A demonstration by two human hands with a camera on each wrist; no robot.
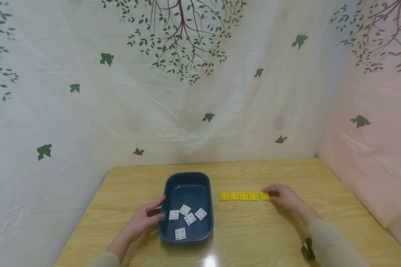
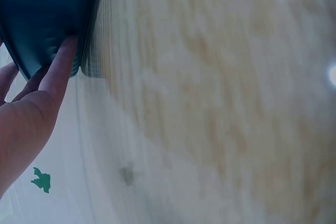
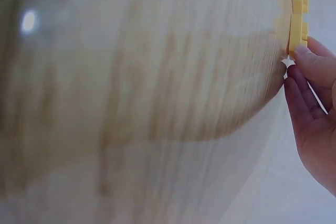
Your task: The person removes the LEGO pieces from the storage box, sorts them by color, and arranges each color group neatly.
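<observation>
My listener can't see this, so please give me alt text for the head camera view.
A right hand pinches a yellow studded brick at the end of a row, just right of four others, on a wood-grain table. A left hand rests against the left side of a dark blue tray containing five white studded bricks.

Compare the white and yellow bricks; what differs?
The white bricks lie inside the blue tray; the yellow bricks are outside, to its right. The white bricks are scattered at mixed angles; the yellow bricks form a row, the right hand pinching its rightmost brick. Both number five, studs up.
</observation>
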